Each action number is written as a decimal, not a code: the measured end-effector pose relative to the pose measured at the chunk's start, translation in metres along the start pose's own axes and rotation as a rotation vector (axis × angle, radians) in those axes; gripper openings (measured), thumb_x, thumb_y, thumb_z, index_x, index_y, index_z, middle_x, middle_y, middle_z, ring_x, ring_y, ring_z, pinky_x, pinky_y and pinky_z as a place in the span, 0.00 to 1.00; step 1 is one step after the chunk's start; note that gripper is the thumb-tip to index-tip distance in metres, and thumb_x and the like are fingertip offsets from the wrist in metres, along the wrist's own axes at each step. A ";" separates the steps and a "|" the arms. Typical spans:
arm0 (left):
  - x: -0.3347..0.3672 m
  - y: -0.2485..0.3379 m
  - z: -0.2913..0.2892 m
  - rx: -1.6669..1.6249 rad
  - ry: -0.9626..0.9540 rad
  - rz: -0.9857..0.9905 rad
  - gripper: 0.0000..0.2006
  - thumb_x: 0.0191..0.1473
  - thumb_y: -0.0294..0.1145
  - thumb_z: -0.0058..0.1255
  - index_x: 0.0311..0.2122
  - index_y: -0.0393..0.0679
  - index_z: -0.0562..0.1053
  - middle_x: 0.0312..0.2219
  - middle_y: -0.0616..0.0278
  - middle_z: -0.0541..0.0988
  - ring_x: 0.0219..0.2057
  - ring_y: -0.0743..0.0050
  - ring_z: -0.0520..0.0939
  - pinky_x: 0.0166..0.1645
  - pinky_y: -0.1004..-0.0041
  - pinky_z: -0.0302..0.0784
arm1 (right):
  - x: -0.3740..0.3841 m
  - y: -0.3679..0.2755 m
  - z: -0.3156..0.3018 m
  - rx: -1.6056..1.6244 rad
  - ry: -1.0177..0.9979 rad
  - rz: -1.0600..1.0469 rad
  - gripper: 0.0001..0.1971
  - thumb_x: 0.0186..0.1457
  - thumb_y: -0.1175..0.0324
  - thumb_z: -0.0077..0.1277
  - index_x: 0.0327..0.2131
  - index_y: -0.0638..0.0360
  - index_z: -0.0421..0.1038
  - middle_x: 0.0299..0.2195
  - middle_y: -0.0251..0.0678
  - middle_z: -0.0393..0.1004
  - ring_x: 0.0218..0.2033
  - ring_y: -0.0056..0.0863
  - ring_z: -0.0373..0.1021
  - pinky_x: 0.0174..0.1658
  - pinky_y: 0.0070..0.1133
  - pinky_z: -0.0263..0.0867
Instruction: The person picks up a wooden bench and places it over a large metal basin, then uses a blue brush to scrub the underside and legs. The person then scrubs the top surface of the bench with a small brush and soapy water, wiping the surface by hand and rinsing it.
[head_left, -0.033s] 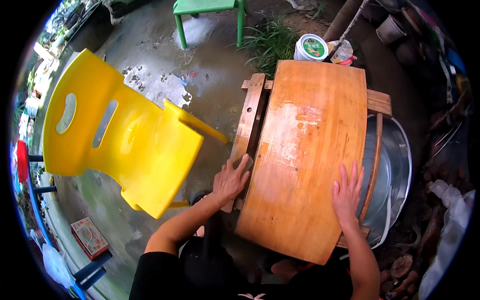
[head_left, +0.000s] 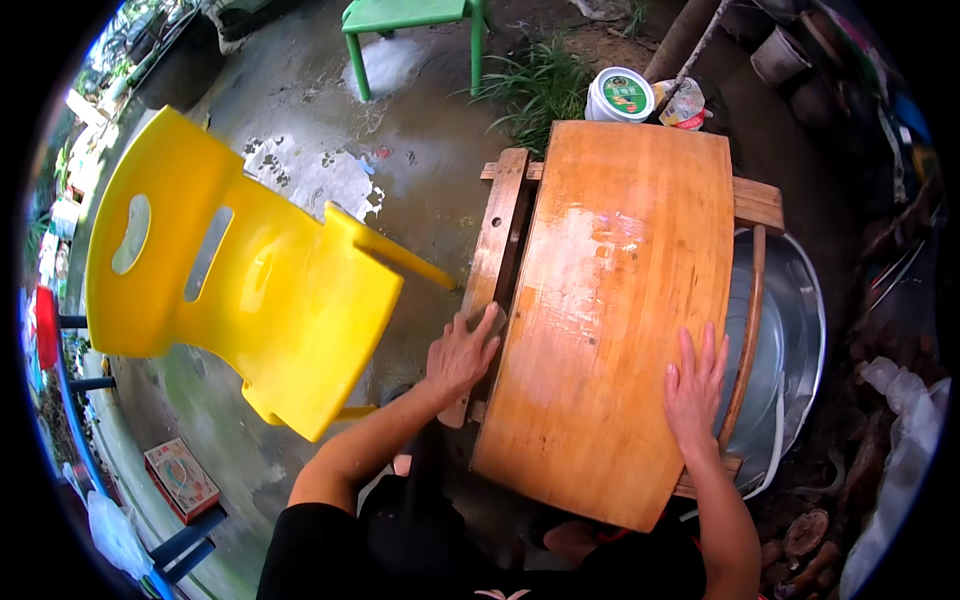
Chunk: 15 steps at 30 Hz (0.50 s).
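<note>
A wide orange-brown wooden board (head_left: 620,300) lies across a wooden frame, its surface glossy with wet patches. My right hand (head_left: 697,385) rests flat on the board's right edge, fingers stretched out. At the board's left side, my left hand (head_left: 463,355) reaches over the narrow wooden slat (head_left: 495,235), fingers apart. A small dark greyish patch shows beside its fingertips; I cannot make out what it is. Under the right side of the board stands a round metal basin (head_left: 800,330) with greyish water, partly covered by the board and a curved wooden bar (head_left: 744,350).
A yellow plastic chair (head_left: 290,310) stands at the left on wet ground. Beyond are a green stool (head_left: 405,14), grass (head_left: 545,85) and a white lidded bucket (head_left: 603,112). A patterned box (head_left: 180,480) sits lower left; clear plastic sheeting (head_left: 905,430) lies at the right.
</note>
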<state>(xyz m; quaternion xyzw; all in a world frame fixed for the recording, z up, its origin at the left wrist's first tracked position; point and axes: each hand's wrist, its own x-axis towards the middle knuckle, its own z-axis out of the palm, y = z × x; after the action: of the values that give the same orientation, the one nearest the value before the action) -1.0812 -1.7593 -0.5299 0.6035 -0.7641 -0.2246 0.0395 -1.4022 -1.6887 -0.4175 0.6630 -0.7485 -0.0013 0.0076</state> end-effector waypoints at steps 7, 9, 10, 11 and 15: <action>0.174 0.013 -0.009 0.085 0.306 0.011 0.16 0.56 0.43 0.43 0.50 0.58 0.64 0.35 0.47 0.70 0.30 0.46 0.78 0.33 0.54 0.76 | -0.002 -0.004 -0.005 0.015 -0.035 -0.023 0.28 0.52 0.67 0.51 0.58 0.51 0.61 0.63 0.46 0.48 0.63 0.56 0.43 0.60 0.42 0.52; 0.208 0.025 -0.016 0.059 0.308 -0.086 0.16 0.58 0.45 0.41 0.51 0.58 0.65 0.36 0.46 0.71 0.31 0.43 0.79 0.33 0.54 0.76 | -0.003 -0.004 -0.008 0.019 -0.033 -0.023 0.28 0.51 0.67 0.51 0.58 0.51 0.61 0.63 0.47 0.48 0.63 0.56 0.43 0.60 0.42 0.52; 0.221 0.031 -0.021 0.048 0.293 -0.161 0.16 0.58 0.45 0.41 0.51 0.57 0.65 0.37 0.45 0.71 0.32 0.43 0.79 0.34 0.54 0.76 | -0.002 -0.004 -0.009 0.017 -0.031 -0.028 0.28 0.51 0.67 0.51 0.58 0.51 0.61 0.63 0.47 0.48 0.63 0.56 0.44 0.60 0.41 0.53; 0.233 0.020 -0.020 0.014 0.298 -0.219 0.17 0.58 0.46 0.40 0.51 0.56 0.66 0.37 0.45 0.71 0.33 0.43 0.79 0.34 0.54 0.76 | -0.005 -0.003 -0.009 0.026 -0.037 -0.026 0.28 0.51 0.66 0.51 0.58 0.51 0.61 0.63 0.47 0.48 0.63 0.56 0.44 0.60 0.42 0.52; 0.228 0.002 -0.006 -0.050 0.423 -0.179 0.19 0.59 0.48 0.40 0.51 0.52 0.67 0.35 0.47 0.72 0.31 0.44 0.79 0.33 0.53 0.75 | -0.001 -0.005 -0.007 -0.007 -0.038 -0.016 0.29 0.51 0.64 0.52 0.58 0.52 0.60 0.62 0.48 0.48 0.63 0.55 0.43 0.61 0.44 0.48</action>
<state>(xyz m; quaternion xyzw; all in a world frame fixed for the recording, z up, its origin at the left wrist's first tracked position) -1.1418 -1.9748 -0.5719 0.7013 -0.6764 -0.1147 0.1936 -1.3968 -1.6884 -0.4107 0.6689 -0.7431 -0.0167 -0.0043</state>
